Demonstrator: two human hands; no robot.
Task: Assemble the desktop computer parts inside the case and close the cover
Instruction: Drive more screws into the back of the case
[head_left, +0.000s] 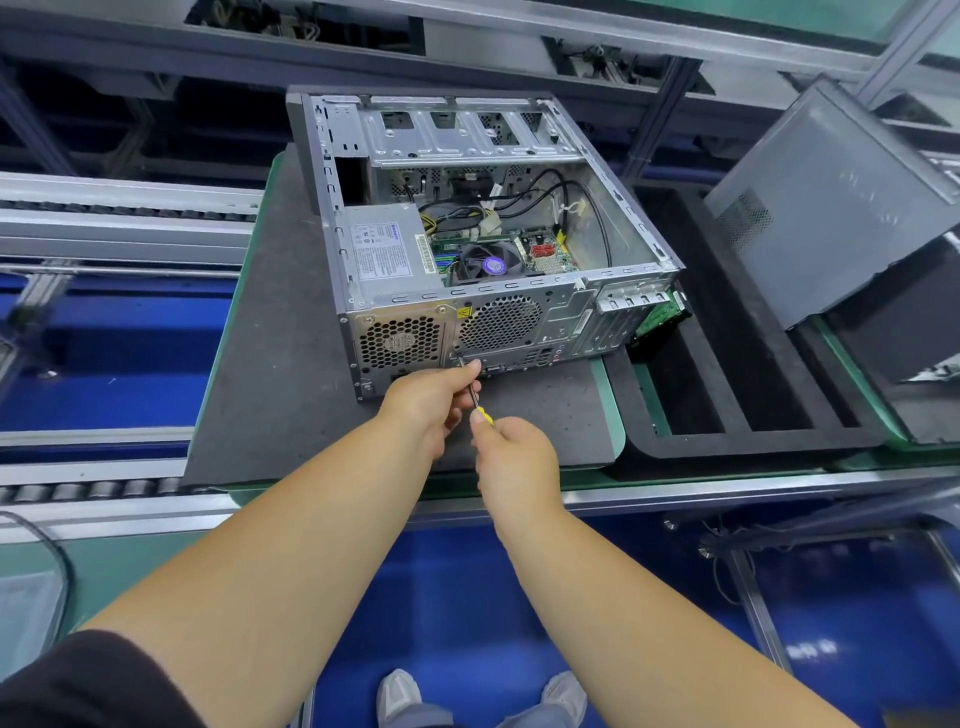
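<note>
An open desktop case (470, 322) lies on its side on a grey foam pad (270, 395), rear panel facing me. Inside sit the power supply (387, 252), the CPU fan (485, 265) and the motherboard with cables. My right hand (511, 460) grips the yellow handle of a small screwdriver (479, 402). Its tip points at the rear panel near the ports. My left hand (428, 397) pinches the screwdriver's shaft close to the tip. The grey side cover (826, 208) leans at the right, off the case.
A black foam tray (727, 441) with long slots lies right of the pad. A green card (660, 317) pokes out beside the case's rear right corner. Roller conveyor rails (104, 488) run along the left. Aluminium frame bars cross the back.
</note>
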